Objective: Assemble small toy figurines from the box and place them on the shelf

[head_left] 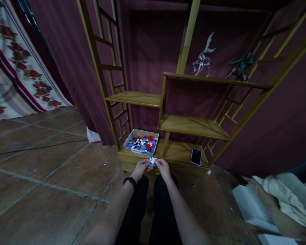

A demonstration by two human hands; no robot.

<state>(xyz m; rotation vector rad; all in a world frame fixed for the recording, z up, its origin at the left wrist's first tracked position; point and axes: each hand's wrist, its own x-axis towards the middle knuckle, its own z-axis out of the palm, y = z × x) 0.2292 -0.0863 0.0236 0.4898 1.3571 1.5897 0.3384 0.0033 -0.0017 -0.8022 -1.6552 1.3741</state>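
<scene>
Small blue-white trinket (153, 161) between fingertips

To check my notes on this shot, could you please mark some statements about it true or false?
The left hand and right hand both hold a blue item. True.
The box sits on the floor. False: it sits on the bottom board.
A phone lies right of the box. True.
The glass deer stands beside the phone. False: it stands on an upper board.

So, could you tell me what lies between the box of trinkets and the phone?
Only the shelf's wooden upright and bare board, in the head view.
</scene>
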